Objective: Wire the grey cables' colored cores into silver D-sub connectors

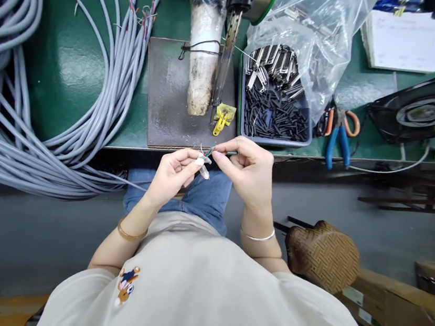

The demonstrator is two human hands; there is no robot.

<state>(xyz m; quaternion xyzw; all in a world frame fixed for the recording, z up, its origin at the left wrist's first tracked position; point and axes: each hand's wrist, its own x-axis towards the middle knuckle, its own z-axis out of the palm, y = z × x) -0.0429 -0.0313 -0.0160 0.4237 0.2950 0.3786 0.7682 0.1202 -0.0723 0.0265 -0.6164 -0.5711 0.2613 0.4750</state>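
My left hand is closed on the end of a grey cable that comes from the bundle at the left. White wrapping shows on the left fingertips, with a loose whitish piece hanging below. Thin coloured wires, one of them green, stick out of the cable end between the hands. My right hand pinches these wires between thumb and forefinger. Both hands are over my lap, just in front of the table edge.
Grey cables with stripped ends cover the table's left. A dark board lies under a wrapped roll and a yellow clip. Right of it stand a bin of connectors and black sleeves, a plastic bag, pliers and a fan.
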